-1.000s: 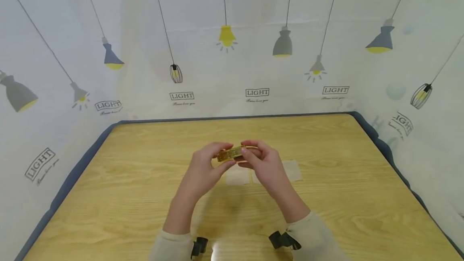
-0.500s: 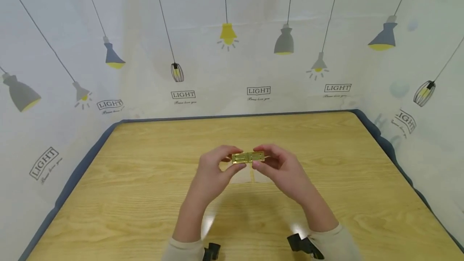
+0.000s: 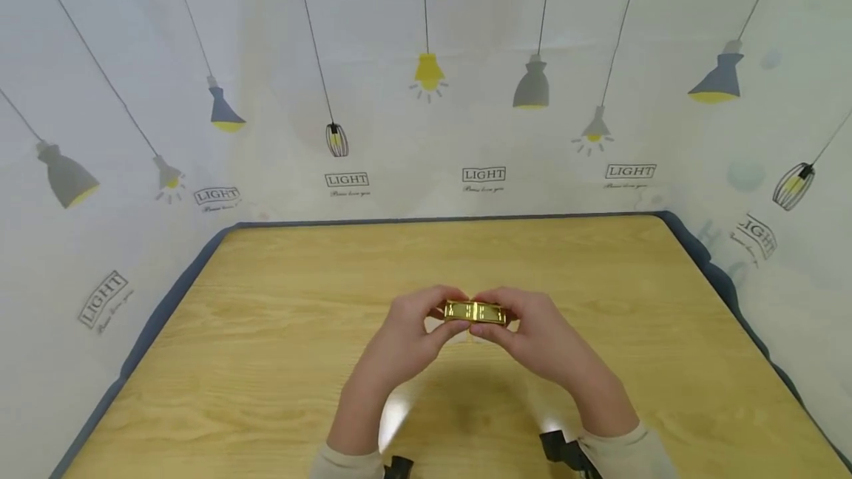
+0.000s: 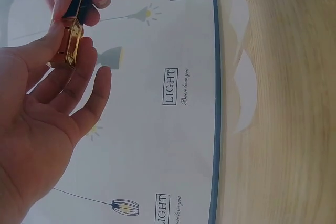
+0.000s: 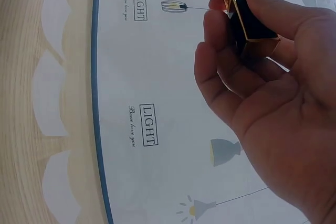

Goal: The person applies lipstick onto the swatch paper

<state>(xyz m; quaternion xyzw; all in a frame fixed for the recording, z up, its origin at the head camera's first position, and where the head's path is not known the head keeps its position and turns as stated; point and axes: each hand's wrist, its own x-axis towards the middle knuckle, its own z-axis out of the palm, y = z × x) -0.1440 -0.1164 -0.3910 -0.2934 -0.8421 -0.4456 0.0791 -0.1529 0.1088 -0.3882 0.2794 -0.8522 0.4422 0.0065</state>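
Note:
A small rectangular lipstick tube, shiny gold with a black section, is held level above the table by both hands. My left hand pinches its left end between thumb and fingers. At the other end, the thumb and fingers of my right hand grip it. In the left wrist view the gold part of the tube lies in the left fingers. The right wrist view has the black, gold-edged part of the tube between the right thumb and fingers. Both sets of fingertips come close together at its middle.
Flat white pieces lie on the wooden table, mostly hidden behind the hands in the head view. A dark blue edge borders the table at the back. White sheeting printed with lamps stands around it.
The tube has turned from slanting to level. Both hands have come nearer each other along it, and the pale pieces on the table are now more covered by the hands.

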